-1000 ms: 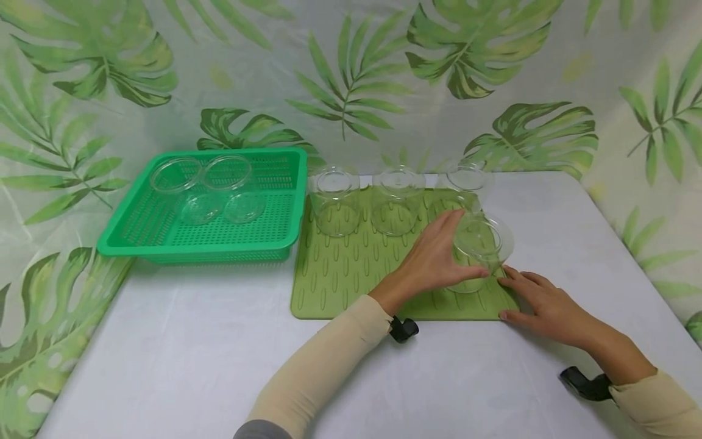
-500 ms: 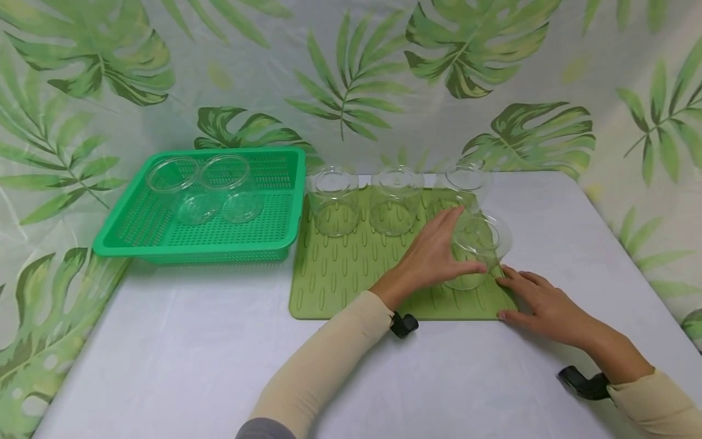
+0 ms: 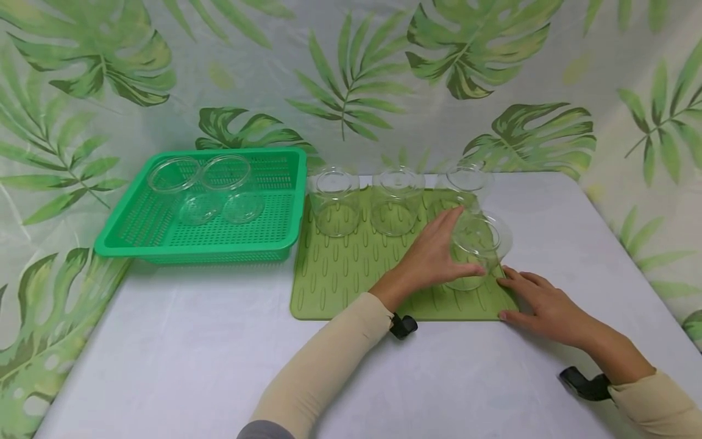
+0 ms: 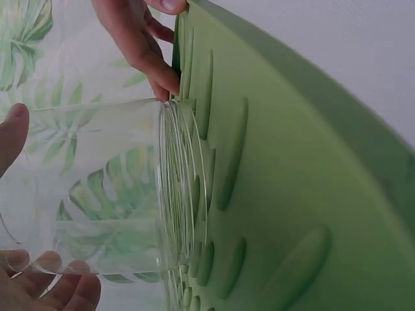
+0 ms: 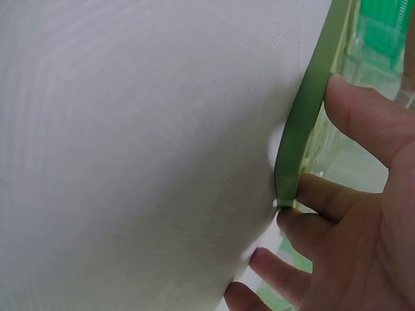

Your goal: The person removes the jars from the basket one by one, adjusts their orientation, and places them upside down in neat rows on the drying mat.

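My left hand [image 3: 430, 253] holds a clear cup [image 3: 476, 251] near its base, thumb on one side and fingers on the other. The cup stands upside down toward the right end of the green ribbed mat [image 3: 340, 280]. In the left wrist view, its ringed rim [image 4: 176, 188] is right at the mat surface. My right hand [image 3: 543, 308] rests by the mat's right edge. In the right wrist view, the thumb [image 5: 353, 107] and a fingertip touch the mat's edge [image 5: 305, 123], the other fingers [image 5: 279, 272] spread beside it.
Along the mat's back stand a left cup [image 3: 336, 210], a middle cup [image 3: 396, 210] and a right cup [image 3: 466, 183], all clear. A green perforated basket [image 3: 192, 250] at the left holds two more clear cups [image 3: 178, 177]. A leaf-patterned curtain [image 3: 351, 55] backs the white table [image 3: 192, 341].
The held cup and my left hand have shifted very slightly away from the front edge, then stayed there. My right hand has stayed at the mat's edge.
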Demonstrator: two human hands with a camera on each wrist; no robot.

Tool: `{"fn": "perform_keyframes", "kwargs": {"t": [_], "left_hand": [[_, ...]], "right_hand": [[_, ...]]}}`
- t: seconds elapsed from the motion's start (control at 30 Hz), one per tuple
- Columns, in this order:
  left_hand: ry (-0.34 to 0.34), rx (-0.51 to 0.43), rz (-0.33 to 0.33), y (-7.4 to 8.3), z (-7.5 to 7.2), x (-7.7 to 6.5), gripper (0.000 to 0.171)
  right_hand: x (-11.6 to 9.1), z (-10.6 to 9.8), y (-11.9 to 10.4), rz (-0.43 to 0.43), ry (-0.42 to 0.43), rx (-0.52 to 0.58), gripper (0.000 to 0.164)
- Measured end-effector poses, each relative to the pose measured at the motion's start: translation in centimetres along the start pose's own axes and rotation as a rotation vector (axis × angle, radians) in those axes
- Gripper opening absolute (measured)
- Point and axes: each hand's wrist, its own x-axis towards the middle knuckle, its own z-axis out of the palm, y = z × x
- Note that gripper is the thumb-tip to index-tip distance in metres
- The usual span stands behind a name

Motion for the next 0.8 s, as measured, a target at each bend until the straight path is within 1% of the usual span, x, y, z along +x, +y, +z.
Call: {"fn": "perform_keyframes", "kwargs": {"t": [0.13,0.33,0.43,0.6,0.7,0.77,0.8], "left_hand": [[-0.008,0.024,0.007,0.0,-0.1,0.0,0.115],[-0.002,0.086,0.049,0.1,-0.3,0.0,0.115],[0.001,0.109,0.058,0.1,-0.4,-0.1,0.114],[-0.008,0.152,0.034,0.3,-0.5,-0.1,0.115],[-0.004,0.196,0.028,0.7,-0.6,-0.1,0.117],[0.015,0.246,0.047,0.9,-0.7,-0.2,0.119],[0.031,0.272,0.067,1.0,-0.7,-0.3,0.121]], "right_hand": [[0.1,0.0,0.0,0.017,-0.011,-0.005,0.064],[0.2,0.0,0.1,0.014,-0.002,-0.004,0.064],[0.2,0.0,0.1,0.019,-0.004,-0.003,0.064],[0.3,0.1,0.0,0.013,0.000,-0.001,0.064],[0.2,0.2,0.1,0.009,0.006,0.003,0.063],[0.1,0.2,0.2,0.012,0.006,0.007,0.064],[0.1,0.2,0.2,0.013,0.006,0.010,0.064]]}}
